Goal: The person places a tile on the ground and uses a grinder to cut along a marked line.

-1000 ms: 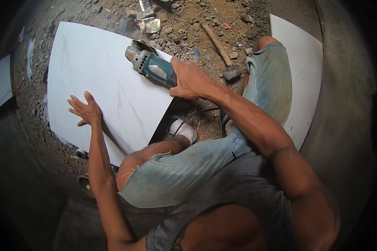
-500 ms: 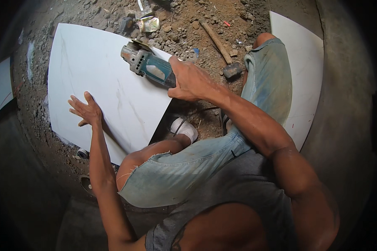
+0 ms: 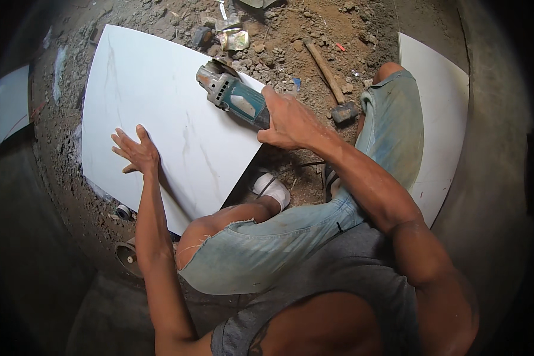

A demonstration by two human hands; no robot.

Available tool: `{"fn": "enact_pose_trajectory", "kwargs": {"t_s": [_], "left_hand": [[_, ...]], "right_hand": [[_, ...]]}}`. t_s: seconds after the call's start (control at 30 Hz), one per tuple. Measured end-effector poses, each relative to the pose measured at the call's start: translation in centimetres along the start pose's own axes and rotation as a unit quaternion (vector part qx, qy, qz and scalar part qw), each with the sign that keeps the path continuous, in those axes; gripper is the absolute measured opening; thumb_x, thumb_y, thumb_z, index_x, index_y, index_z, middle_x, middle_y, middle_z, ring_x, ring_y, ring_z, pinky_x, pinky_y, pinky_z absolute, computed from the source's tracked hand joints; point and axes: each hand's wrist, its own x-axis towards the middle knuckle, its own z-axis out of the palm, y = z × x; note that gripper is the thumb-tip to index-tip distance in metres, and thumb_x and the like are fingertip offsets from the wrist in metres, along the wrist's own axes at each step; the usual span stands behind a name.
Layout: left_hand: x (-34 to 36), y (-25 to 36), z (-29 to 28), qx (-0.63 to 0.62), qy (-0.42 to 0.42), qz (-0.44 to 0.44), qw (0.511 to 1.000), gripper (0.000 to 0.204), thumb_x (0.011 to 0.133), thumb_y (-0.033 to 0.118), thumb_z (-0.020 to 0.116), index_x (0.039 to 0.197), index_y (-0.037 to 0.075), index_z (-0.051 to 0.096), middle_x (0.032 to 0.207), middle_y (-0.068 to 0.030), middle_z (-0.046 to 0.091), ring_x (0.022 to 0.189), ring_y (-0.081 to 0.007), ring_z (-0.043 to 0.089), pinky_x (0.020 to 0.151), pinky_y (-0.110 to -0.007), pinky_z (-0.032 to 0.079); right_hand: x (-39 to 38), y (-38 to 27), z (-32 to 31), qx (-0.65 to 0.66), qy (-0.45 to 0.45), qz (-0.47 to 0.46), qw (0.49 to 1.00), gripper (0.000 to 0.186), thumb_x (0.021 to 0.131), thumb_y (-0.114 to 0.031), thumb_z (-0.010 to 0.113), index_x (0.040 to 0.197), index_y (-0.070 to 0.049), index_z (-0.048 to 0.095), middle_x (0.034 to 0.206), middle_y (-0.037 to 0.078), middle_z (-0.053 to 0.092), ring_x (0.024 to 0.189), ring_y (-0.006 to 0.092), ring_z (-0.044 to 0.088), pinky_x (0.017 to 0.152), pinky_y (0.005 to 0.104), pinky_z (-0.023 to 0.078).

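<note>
Left fingers [image 3: 142, 135]: spread on the white panel [image 3: 160, 101]; might slide if it's slick.
Right fingers [image 3: 270, 96]: curled round the grinder [image 3: 240, 101] at the panel's far edge.
Grinder: might jump if it jams (its cutting side is hidden).

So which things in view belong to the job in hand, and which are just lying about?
In use:
- teal angle grinder, gripped by the right hand
- large white slab, under the spread left hand

Apparently lying about:
- wooden-handled mallet
- crumpled wrapper
- white slab at far right
</note>
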Motion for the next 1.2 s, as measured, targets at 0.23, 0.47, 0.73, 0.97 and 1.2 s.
{"fn": "enact_pose_trajectory", "kwargs": {"t_s": [0.23,0.47,0.73,0.97,1.2], "left_hand": [[0.4,-0.5,0.0,0.006,-0.005,0.005,1.000,0.092,0.093,0.077,0.032,0.159,0.015,0.020,0.167,-0.0120,0.011,0.153,-0.0424,0.002,0.101,-0.086,0.004],[0.1,-0.2,-0.3,0.007,-0.012,-0.001,1.000,0.091,0.094,0.077,0.031,0.159,0.014,0.020,0.167,-0.0126,0.011,0.153,-0.0427,0.001,0.102,-0.086,0.003],[0.1,0.2,-0.4,0.013,-0.016,-0.005,1.000,0.091,0.094,0.077,0.031,0.159,0.014,0.020,0.167,-0.0124,0.012,0.153,-0.0432,0.002,0.102,-0.086,0.004],[0.4,-0.5,0.0,0.019,-0.005,-0.002,1.000,0.085,0.096,0.071,0.035,0.160,0.017,0.020,0.167,-0.0111,0.012,0.152,-0.0431,0.006,0.099,-0.086,0.007],[0.4,-0.3,-0.1,0.013,-0.008,0.001,1.000,0.086,0.095,0.072,0.035,0.160,0.016,0.020,0.167,-0.0119,0.012,0.152,-0.0436,0.005,0.100,-0.086,0.007]], "right_hand": [[-0.1,0.5,0.3,-0.008,0.018,-0.006,1.000,0.053,0.068,-0.020,0.076,0.102,0.010,0.047,0.080,0.026,0.067,0.084,0.0456,0.067,0.078,0.0499,0.055],[-0.8,0.5,-0.2,0.003,0.000,0.000,1.000,0.051,0.067,-0.019,0.075,0.100,0.009,0.047,0.075,0.026,0.066,0.080,0.0462,0.068,0.075,0.0499,0.056],[-0.6,0.6,-0.1,-0.010,0.010,0.004,1.000,0.051,0.067,-0.018,0.074,0.100,0.010,0.047,0.078,0.030,0.066,0.082,0.0487,0.068,0.078,0.0513,0.056],[-0.7,0.7,-0.2,0.003,-0.010,0.014,1.000,0.052,0.067,-0.018,0.074,0.101,0.010,0.047,0.080,0.032,0.066,0.083,0.0503,0.067,0.078,0.0520,0.055],[-1.1,0.9,-0.4,0.009,-0.020,0.027,0.999,0.050,0.067,-0.018,0.074,0.100,0.009,0.047,0.077,0.030,0.066,0.081,0.0487,0.068,0.076,0.0518,0.055]]}}
